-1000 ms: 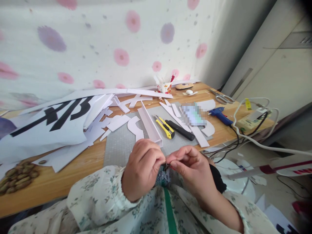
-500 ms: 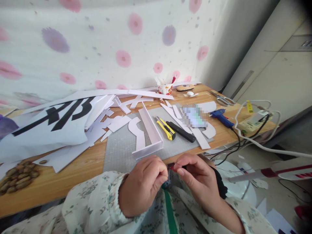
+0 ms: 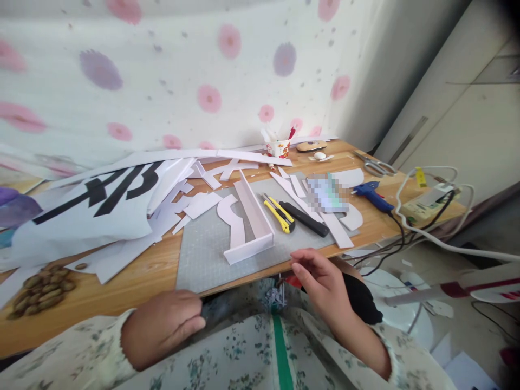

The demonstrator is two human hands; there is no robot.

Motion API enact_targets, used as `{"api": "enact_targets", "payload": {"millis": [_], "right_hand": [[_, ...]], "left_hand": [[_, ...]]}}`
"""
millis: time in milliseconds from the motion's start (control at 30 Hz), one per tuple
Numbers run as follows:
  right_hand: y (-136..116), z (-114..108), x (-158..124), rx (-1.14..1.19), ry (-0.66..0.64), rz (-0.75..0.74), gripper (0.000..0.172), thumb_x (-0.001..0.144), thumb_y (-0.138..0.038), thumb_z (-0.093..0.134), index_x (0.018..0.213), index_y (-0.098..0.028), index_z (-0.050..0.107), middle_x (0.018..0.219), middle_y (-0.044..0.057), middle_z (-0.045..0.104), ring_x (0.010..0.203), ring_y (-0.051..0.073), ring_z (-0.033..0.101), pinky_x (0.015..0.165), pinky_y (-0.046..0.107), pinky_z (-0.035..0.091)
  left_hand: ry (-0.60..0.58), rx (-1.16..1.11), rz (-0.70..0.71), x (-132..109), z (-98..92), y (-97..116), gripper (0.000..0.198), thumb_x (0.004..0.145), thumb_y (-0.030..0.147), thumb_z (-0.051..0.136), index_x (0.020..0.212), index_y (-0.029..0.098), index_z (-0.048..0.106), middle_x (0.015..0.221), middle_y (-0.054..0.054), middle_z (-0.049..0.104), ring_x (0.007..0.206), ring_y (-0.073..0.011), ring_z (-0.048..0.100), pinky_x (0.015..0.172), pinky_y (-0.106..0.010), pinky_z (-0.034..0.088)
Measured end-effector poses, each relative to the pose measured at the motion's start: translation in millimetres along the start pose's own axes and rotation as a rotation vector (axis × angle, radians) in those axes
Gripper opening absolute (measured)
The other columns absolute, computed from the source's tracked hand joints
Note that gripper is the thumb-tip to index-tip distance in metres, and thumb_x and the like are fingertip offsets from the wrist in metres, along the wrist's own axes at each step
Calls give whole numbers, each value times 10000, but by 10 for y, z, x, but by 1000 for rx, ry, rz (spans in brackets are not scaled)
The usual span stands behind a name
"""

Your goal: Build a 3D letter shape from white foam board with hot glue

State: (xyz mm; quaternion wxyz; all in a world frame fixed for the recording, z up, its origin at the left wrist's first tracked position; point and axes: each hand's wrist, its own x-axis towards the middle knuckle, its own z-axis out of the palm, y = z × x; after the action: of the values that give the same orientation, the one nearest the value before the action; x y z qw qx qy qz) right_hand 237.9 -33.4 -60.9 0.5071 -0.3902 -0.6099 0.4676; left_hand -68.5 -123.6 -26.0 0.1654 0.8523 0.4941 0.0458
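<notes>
My left hand (image 3: 166, 325) is at the table's front edge on the left, its fingers curled in and the thumb along them. Whatever may be inside it is hidden. Over my lap, my right hand (image 3: 325, 287) has loosely bent fingers, apart from the thumb, with nothing visible between them. Something red (image 3: 294, 281) shows just below it, too covered to name. Small whitish scraps (image 3: 276, 296) lie on my lap between the hands. On the grey cutting mat (image 3: 199, 265) stand an angled white board piece (image 3: 252, 248) and a flat curved white piece (image 3: 232, 222).
A yellow utility knife (image 3: 278, 214) and a black cutter (image 3: 304, 219) lie on the mat. To the right are a blue glue gun (image 3: 371, 196), scissors (image 3: 376, 165) and a power strip (image 3: 426, 203) with cables. Peanuts (image 3: 44, 290) and white offcuts (image 3: 122, 257) cover the left side.
My hands were together over my lap, pinching near something red. My left hand has moved away to the left, while my right hand stayed nearby and its fingers loosened.
</notes>
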Motion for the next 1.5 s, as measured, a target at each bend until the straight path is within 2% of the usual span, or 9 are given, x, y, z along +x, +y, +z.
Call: {"api": "enact_targets", "payload": {"millis": [67, 133, 233, 367, 467, 533, 667, 1033, 1500], "right_hand": [[35, 35, 40, -63, -43, -31, 170, 867, -258, 578, 1022, -218, 633, 924, 50, 594, 769, 158, 605, 654, 286, 532], [55, 66, 84, -119, -65, -72, 237, 865, -230, 555, 1093, -208, 618, 1029, 79, 572, 797, 161, 607, 678, 304, 544], [63, 111, 159, -218, -66, -145, 330, 857, -195, 534, 1182, -205, 586, 1163, 113, 541, 895, 184, 609, 758, 343, 547], [78, 180, 272, -350, -47, -219, 376, 849, -180, 523, 1220, -205, 577, 1217, 128, 547, 1069, 233, 564, 892, 404, 500], [103, 231, 334, -358, -47, -219, 387, 831, -167, 530, 1213, -206, 585, 1200, 124, 567, 1081, 235, 561, 904, 408, 494], [120, 254, 350, -339, -51, -206, 388, 820, -161, 537, 1203, -197, 590, 1174, 121, 582, 1064, 231, 569, 902, 406, 496], [143, 271, 343, -310, -61, -200, 384, 829, -165, 534, 1210, -197, 581, 1147, 114, 597, 1046, 223, 577, 892, 395, 497], [160, 273, 314, -322, -66, -242, 384, 846, -169, 533, 1225, -225, 555, 1164, 105, 593, 1062, 225, 571, 916, 411, 487], [168, 260, 312, -336, -90, -278, 479, 796, -106, 522, 1257, -238, 530, 1165, 102, 590, 1077, 233, 576, 920, 411, 492]], "left_hand": [[-116, 51, 26, -116, -19, -140, 527, 945, 538, 276, 631, 206, 540, 630, -31, 603, 578, -180, 549, 550, -287, 331], [-159, 63, 1, -166, -88, -206, 507, 947, 502, 288, 644, 216, 577, 651, -34, 630, 596, -188, 571, 553, -293, 334], [-71, 56, -80, -60, -281, -140, 416, 957, 401, 304, 765, 233, 632, 714, -17, 658, 646, -181, 593, 587, -282, 356], [201, 33, -84, 373, -511, 87, 267, 951, 322, 387, 919, 221, 632, 812, 1, 664, 737, -150, 601, 690, -248, 413], [384, 24, -31, 762, -508, 196, 212, 929, 298, 444, 1011, 199, 614, 982, -49, 672, 929, -187, 606, 827, -286, 441], [415, -21, 0, 980, -436, 224, 227, 908, 295, 468, 1054, 191, 607, 1053, -72, 666, 991, -202, 604, 869, -311, 458], [339, -70, -16, 1223, -287, 235, 279, 886, 273, 475, 1117, 184, 602, 1086, -76, 682, 1001, -214, 630, 867, -338, 489], [322, -112, 6, 1278, -178, 229, 348, 961, 263, 351, 1188, 202, 607, 1108, -31, 718, 949, -159, 686, 814, -252, 517], [377, -97, 65, 1297, -140, 196, 341, 966, 239, 346, 1174, 198, 613, 1048, -26, 737, 872, -146, 701, 776, -232, 538]]}}
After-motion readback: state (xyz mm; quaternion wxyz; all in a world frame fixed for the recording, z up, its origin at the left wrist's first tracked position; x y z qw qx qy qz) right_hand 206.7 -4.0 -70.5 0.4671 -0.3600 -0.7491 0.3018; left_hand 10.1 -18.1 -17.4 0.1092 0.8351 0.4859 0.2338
